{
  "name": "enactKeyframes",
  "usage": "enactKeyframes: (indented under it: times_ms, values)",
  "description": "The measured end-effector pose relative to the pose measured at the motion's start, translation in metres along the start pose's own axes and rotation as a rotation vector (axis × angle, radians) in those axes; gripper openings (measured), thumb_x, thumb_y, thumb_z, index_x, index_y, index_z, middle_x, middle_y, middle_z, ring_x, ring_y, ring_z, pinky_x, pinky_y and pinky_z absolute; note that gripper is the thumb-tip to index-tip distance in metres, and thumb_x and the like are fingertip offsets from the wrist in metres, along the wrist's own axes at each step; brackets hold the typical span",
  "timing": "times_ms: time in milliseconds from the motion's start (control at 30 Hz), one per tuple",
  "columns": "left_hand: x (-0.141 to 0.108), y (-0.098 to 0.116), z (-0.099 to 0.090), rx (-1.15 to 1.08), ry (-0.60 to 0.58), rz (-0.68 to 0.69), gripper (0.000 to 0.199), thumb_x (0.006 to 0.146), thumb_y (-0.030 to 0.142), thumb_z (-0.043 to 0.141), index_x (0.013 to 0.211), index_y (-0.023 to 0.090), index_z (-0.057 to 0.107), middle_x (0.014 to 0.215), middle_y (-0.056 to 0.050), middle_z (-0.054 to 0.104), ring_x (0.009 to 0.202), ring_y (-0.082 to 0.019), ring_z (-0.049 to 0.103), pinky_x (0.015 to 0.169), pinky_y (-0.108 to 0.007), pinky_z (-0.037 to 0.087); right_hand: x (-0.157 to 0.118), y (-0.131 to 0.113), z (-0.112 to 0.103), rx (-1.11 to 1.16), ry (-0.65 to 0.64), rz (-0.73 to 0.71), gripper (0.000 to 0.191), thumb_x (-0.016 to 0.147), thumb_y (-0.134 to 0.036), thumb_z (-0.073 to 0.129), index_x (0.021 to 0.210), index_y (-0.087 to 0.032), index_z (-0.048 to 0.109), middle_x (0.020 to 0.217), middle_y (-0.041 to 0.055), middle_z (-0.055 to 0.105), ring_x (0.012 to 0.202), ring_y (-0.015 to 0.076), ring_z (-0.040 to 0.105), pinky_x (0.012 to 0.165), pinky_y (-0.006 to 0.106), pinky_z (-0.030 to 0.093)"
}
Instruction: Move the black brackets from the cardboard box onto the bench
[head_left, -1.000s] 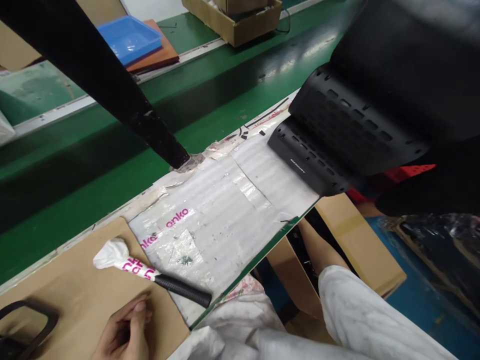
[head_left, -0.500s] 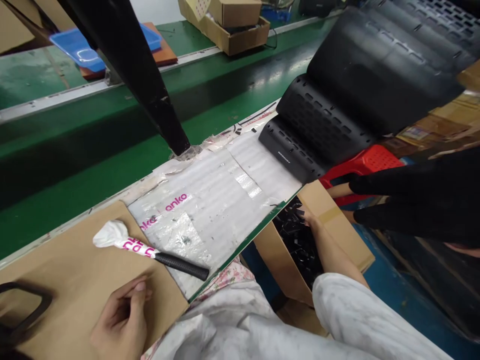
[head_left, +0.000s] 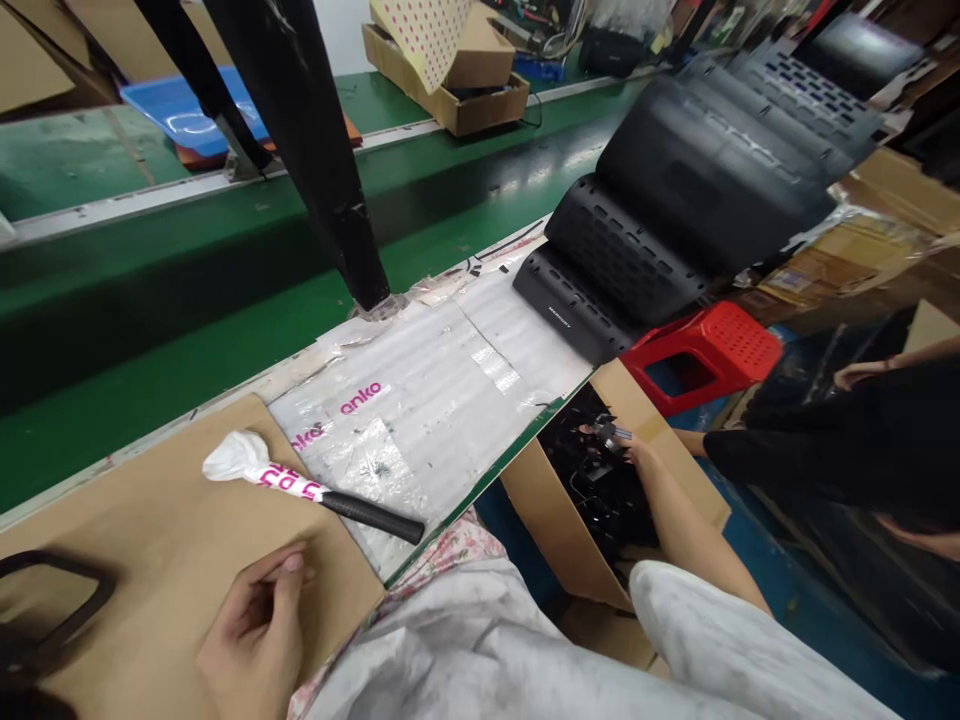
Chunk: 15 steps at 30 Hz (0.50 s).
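Workbench (head_left: pixel 480 470) with green edge, covered by a brown cardboard sheet (head_left: pixel 150 560) under the left hand (head_left: pixel 255 640) and taped plastic film (head_left: pixel 435 390) beyond it. A wrapped-head hammer (head_left: pixel 315 490) lies just ahead of that hand; black perforated panels (head_left: pixel 622 260) rest above the right hand (head_left: pixel 637 455).

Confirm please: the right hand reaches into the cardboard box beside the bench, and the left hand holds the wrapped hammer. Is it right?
Not quite. In the head view the left hand rests on the brown cardboard sheet, apart from the wrapped hammer. The right hand does reach into the cardboard box.
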<state>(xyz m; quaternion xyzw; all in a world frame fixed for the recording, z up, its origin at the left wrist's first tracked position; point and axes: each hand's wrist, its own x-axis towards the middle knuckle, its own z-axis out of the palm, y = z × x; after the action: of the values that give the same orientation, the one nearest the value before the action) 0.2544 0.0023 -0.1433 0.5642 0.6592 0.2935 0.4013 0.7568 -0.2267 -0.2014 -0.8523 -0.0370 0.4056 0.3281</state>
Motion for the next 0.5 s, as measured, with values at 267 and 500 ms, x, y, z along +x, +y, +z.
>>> enactKeyframes:
  times_ms: [267, 500]
  values:
    - [-0.001, 0.0, -0.002, -0.04, -0.027, 0.032, 0.046, 0.082, 0.059, 0.077, 0.1, 0.017, 0.078, 0.084, -0.005, 0.075, 0.077, -0.02, 0.071, 0.075, -0.03, 0.06, -0.012, -0.004, -0.014, 0.082, -0.125, -0.001, 0.03, 0.107, -0.041, 0.068, 0.123, -0.015, 0.07, 0.112, 0.0068, 0.074, 0.09, 0.0176, 0.074, 0.08, 0.035, 0.065]
    - [-0.002, 0.003, -0.002, -0.035, -0.031, 0.054, 0.047, 0.082, 0.06, 0.075, 0.099, 0.016, 0.077, 0.083, -0.005, 0.075, 0.077, -0.021, 0.072, 0.074, -0.031, 0.061, -0.031, -0.007, -0.021, -0.015, -0.025, -0.152, 0.033, 0.106, -0.041, 0.07, 0.127, -0.015, 0.069, 0.118, 0.0085, 0.073, 0.094, 0.0196, 0.074, 0.081, 0.037, 0.066]
